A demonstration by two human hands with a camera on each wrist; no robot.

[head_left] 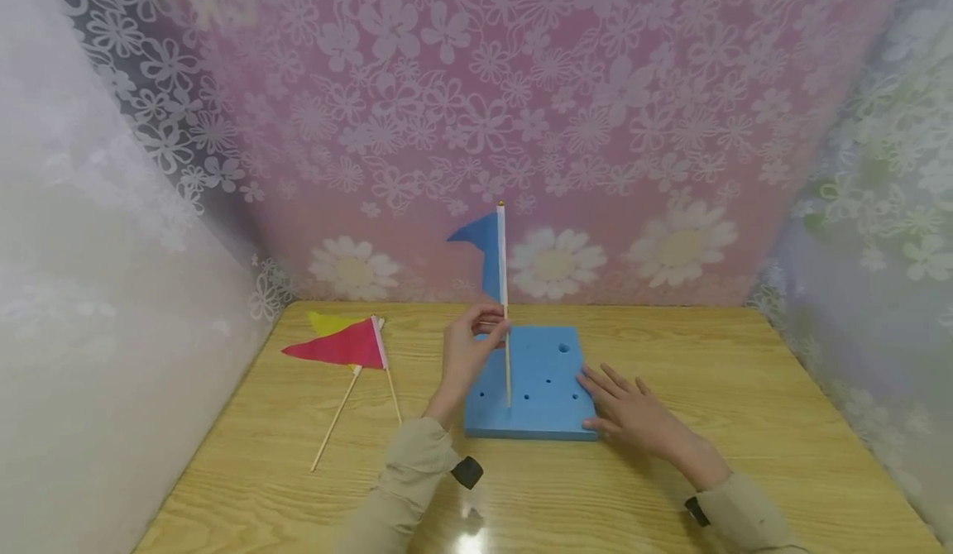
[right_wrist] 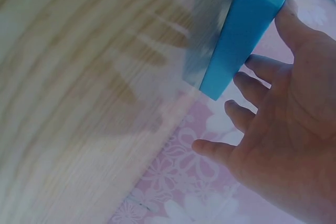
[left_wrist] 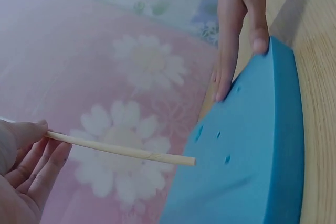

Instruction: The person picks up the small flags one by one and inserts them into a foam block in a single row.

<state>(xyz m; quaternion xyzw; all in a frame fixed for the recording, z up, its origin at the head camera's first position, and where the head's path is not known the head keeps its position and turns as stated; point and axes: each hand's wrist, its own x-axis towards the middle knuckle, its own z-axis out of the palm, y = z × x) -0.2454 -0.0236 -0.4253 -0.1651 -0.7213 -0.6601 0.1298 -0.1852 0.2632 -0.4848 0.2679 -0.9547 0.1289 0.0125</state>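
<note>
Aloft, blue flag [head_left: 490, 256] in left grip [head_left: 466, 355]

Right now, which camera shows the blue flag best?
The head view: the blue flag's cloth, white edge and stick all show there. The left wrist view gives a closer look at the lower stick, its tip in plain sight, but no blue cloth. The right wrist view shows none of it.
</note>
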